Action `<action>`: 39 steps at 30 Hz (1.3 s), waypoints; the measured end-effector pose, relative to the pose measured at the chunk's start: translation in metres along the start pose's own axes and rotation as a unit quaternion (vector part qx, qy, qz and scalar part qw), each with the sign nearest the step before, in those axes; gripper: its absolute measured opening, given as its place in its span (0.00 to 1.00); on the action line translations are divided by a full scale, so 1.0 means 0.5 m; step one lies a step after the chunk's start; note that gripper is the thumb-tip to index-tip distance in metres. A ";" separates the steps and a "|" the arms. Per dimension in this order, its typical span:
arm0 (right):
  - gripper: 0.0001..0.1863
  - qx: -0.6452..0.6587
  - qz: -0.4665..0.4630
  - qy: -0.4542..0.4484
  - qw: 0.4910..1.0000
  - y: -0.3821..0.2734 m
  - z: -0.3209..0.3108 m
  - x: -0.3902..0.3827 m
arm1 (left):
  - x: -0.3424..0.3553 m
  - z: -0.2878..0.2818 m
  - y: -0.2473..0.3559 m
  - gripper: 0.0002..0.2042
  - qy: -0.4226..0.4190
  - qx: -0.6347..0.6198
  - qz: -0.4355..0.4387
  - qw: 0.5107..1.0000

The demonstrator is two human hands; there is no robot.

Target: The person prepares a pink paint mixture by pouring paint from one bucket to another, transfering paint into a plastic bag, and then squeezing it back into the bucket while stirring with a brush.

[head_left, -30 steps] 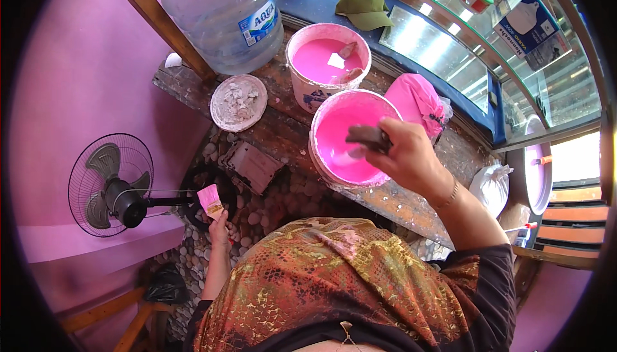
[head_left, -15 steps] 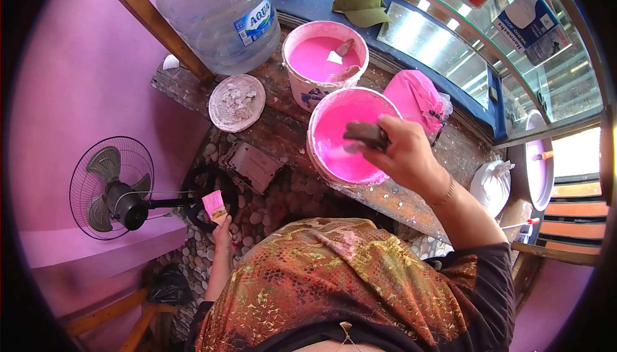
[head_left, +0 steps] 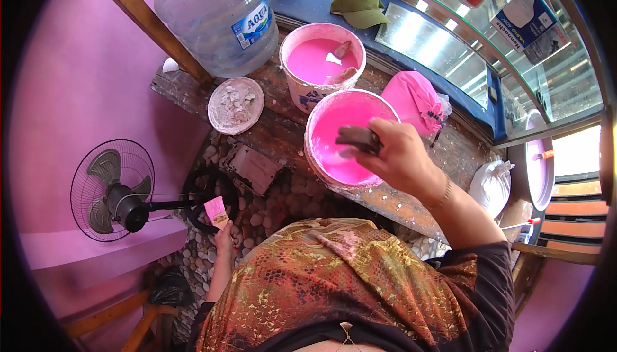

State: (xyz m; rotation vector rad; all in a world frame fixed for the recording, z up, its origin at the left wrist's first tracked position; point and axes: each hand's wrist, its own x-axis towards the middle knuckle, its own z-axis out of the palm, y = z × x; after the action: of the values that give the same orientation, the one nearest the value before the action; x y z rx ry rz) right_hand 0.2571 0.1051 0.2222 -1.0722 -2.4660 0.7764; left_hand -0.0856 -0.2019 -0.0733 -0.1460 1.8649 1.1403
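Note:
My right hand (head_left: pixel 402 157) grips a short dark brown stick (head_left: pixel 358 139), perhaps wood, over the nearer white bucket (head_left: pixel 310 153). Pink paint (head_left: pixel 331 154) covers this bucket's inside; the stick's lower end is blurred, so I cannot tell whether it dips into the paint. Low on the left, my left hand (head_left: pixel 223 239) is closed round the handle of a paintbrush (head_left: pixel 216 210) with pink bristles pointing up. Just behind the nearer bucket stands a second bucket (head_left: pixel 292 88) of pink paint, with brown pieces and a white scrap in it.
On the worn wooden bench (head_left: pixel 273 130) are a crusted round lid (head_left: pixel 217 113), a large water bottle (head_left: pixel 212 30), a pink bag (head_left: pixel 411 98) and a white bag (head_left: pixel 491 188). A standing fan (head_left: pixel 128 207) is left, over pebbles. A glass case (head_left: pixel 437 50) stands behind.
My right hand and the stick have shifted slightly left over the bucket. The brush in my left hand is a little lower. The whole view has moved slightly.

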 end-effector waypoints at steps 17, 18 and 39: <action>0.15 0.054 -0.022 0.071 0.996 0.039 0.014 0.011 | -0.005 0.034 0.034 0.15 -0.002 -0.029 0.000 1.000; 0.14 0.014 -0.009 0.083 0.996 0.035 0.008 0.020 | -0.011 0.041 0.041 0.15 -0.012 -0.029 0.011 0.999; 0.15 -0.119 0.061 0.058 0.989 0.025 -0.056 -0.015 | -0.028 0.056 0.073 0.17 -0.011 -0.033 0.034 0.999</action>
State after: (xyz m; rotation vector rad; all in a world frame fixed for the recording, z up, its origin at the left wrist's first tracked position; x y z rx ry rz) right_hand 0.2831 0.1160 0.2362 -1.3231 -2.4568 0.4464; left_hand -0.0785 -0.1649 -0.0434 -0.1085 1.8251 1.2465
